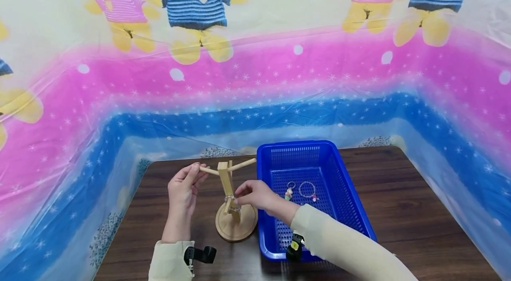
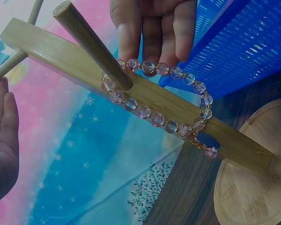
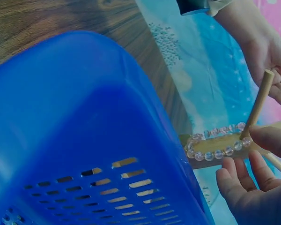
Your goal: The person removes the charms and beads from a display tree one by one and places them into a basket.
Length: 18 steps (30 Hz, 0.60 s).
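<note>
A wooden peg stand (image 1: 224, 179) with a round base (image 1: 244, 230) stands upright on the table. My left hand (image 1: 184, 188) pinches the end of its upper left peg. Over a lower peg (image 2: 91, 44) hangs a bracelet of clear and pinkish beads (image 2: 157, 120), with a small charm at its low end in the left wrist view. My right hand (image 1: 257, 194) is beside this bracelet, fingers relaxed and apart. In the right wrist view its thumb (image 3: 267, 138) is right at the beads near the peg, and the other fingers lie below them.
A blue plastic basket (image 1: 353, 185) with perforated walls stands close to the right of the stand. Inside lie a beaded bracelet (image 1: 307, 182) and a keyring with a small figure (image 1: 288, 193). A patterned cloth (image 1: 255, 72) hangs around the dark wooden table (image 1: 403, 210).
</note>
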{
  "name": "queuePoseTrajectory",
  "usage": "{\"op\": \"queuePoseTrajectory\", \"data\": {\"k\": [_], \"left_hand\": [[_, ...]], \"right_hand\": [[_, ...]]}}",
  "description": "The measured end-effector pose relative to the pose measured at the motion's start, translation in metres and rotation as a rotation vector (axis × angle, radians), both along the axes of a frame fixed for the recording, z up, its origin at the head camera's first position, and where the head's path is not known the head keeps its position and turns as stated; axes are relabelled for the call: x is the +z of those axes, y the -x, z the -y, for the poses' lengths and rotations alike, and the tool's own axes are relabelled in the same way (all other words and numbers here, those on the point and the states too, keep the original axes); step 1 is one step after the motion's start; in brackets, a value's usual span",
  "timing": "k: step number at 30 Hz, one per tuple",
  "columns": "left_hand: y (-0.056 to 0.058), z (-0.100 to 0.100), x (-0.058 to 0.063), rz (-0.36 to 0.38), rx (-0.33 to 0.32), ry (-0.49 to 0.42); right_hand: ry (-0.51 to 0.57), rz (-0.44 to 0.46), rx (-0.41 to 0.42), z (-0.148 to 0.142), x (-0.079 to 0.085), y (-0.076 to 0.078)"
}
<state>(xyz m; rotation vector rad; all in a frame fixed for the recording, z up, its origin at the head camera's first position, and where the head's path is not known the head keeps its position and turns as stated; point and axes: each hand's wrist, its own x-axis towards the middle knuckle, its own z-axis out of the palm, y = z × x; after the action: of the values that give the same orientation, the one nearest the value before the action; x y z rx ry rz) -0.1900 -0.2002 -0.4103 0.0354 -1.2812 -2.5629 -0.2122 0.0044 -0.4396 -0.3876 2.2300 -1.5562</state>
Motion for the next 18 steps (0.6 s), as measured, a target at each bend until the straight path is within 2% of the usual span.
{"op": "queuePoseTrajectory", "data": {"k": [7,18], "left_hand": [[0.000,0.000,-0.001,-0.005,0.001,0.006],[0.001,0.000,-0.002,-0.013,0.005,0.024]], "right_hand": [[0.016,-0.043,-0.035,0.008,-0.008,0.000],[0.047,-0.035,-0.045,0.009,-0.013,-0.002]]}}
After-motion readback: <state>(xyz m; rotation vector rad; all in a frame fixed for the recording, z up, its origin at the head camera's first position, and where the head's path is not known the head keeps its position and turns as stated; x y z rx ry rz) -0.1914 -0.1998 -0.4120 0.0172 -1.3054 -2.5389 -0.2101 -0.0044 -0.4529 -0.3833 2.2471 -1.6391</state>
